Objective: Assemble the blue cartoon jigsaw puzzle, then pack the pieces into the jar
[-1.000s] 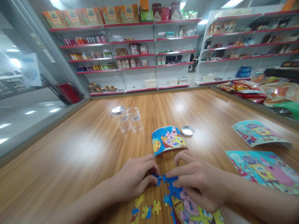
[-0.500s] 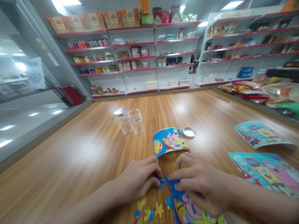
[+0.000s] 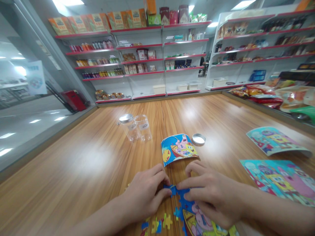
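My left hand (image 3: 150, 190) pinches a blue jigsaw piece (image 3: 173, 189) between thumb and fingers, up against the top left edge of a partly joined jigsaw puzzle (image 3: 201, 218). My right hand (image 3: 211, 190) lies over the puzzle with its fingers spread, fingertips touching the blue upper part. Loose yellow and blue jigsaw pieces (image 3: 168, 221) lie on the wood left of the puzzle, some hidden under my left hand. Just beyond both hands is a curled picture card (image 3: 179, 149) with cartoon figures in a boat.
A lidded clear jar (image 3: 131, 129) and a lidless jar (image 3: 144, 129) stand toward the left. A metal lid (image 3: 199, 139) lies right of the card. Two more cartoon sheets, a curled one (image 3: 277, 141) and a flatter one (image 3: 280, 180), are at right. Stocked shelves (image 3: 140, 60) line the back.
My left hand has moved slightly right, bringing the blue piece against the puzzle's edge and covering part of a yellow piece. My right hand has stayed in place.
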Demonstrator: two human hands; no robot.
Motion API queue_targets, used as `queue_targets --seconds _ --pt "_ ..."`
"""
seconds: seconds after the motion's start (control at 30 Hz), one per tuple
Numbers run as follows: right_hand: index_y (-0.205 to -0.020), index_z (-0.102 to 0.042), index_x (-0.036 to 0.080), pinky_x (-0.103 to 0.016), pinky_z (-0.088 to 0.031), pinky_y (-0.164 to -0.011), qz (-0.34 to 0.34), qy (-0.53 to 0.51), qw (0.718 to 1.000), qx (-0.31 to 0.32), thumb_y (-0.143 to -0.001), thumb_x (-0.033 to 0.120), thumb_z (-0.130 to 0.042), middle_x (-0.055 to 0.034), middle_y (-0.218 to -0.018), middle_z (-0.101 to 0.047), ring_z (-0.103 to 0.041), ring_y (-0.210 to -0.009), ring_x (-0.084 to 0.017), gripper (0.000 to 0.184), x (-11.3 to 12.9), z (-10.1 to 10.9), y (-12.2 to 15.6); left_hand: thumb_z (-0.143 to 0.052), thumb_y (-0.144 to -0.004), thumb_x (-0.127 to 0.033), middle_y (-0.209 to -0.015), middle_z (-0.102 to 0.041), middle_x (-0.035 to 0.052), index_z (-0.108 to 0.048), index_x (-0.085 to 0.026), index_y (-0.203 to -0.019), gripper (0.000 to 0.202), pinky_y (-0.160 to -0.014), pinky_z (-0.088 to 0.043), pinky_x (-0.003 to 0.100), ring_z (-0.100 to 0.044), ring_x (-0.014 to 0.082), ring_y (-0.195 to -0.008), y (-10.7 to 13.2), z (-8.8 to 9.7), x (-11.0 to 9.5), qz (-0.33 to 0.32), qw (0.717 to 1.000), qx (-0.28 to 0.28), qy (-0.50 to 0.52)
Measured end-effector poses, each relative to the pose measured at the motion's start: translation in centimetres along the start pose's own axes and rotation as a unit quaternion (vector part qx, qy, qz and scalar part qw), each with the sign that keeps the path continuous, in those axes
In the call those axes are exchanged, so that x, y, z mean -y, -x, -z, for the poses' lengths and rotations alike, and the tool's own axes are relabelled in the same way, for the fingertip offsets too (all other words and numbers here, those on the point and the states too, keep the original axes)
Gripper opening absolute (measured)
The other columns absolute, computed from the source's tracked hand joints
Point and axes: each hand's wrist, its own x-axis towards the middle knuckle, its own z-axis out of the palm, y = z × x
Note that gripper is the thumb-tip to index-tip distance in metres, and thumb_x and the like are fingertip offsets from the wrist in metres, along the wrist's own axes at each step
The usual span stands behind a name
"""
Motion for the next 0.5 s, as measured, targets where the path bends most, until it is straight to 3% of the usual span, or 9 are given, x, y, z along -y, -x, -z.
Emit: queue_targets --seconds 0.17,0.27,0.37,0.5 --pt "-0.096 -0.064 0.018 -0.043 -0.039 -0.080 0.003 -0.002 1.000 -0.002 -0.071 0.010 -0.062 -0.0049 -0.113 -0.069 -0.046 -0.086 -0.023 0.027 -0.2 0.0 0.1 -0.063 -0.091 -0.029 -0.098 -0.059 0.0037 -0.061 -0.021 -0.092 0.009 -0.068 -0.046 0.031 -0.059 0.0185 -0.082 0.1 -0.3 -0.1 0.013 1.000 -0.007 0.005" --pt "-0.099 -0.064 0.017 -0.044 -0.040 -0.084 0.012 -0.008 0.999 -0.042 -0.072 0.008 -0.059 -0.0078 -0.117 -0.066 -0.047 -0.092 -0.024 0.029 -0.4 0.0 0.2 -0.059 -0.094 -0.028 -0.100 -0.058 0.0050 -0.062 -0.021 -0.098 0.008 -0.070 -0.047 0.032 -0.059 0.0181 -0.083 0.1 -0.3 0.2 -0.035 0.999 -0.034 0.010" --pt "-0.102 -0.065 0.016 -0.042 -0.040 -0.083 0.002 -0.020 0.996 -0.090 -0.075 0.009 -0.058 -0.0098 -0.108 -0.063 -0.047 -0.092 -0.024 0.029 -0.5 0.2 0.4 -0.050 -0.098 -0.021 -0.102 -0.056 0.0064 -0.063 -0.022 -0.111 0.019 -0.071 -0.046 0.031 -0.058 0.0162 -0.083 0.1 0.0 0.8 -0.102 0.992 -0.069 0.015" --pt "-0.109 -0.068 0.019 -0.041 -0.039 -0.078 -0.033 -0.024 0.999 -0.031 -0.079 0.025 -0.064 -0.0078 -0.097 -0.055 -0.046 -0.086 -0.023 0.031 -0.3 0.2 0.4 -0.054 -0.096 -0.023 -0.104 -0.055 0.0064 -0.068 -0.029 -0.117 0.026 -0.066 -0.044 0.030 -0.056 0.0159 -0.079 0.0 0.4 1.5 -0.151 0.986 -0.050 -0.040"
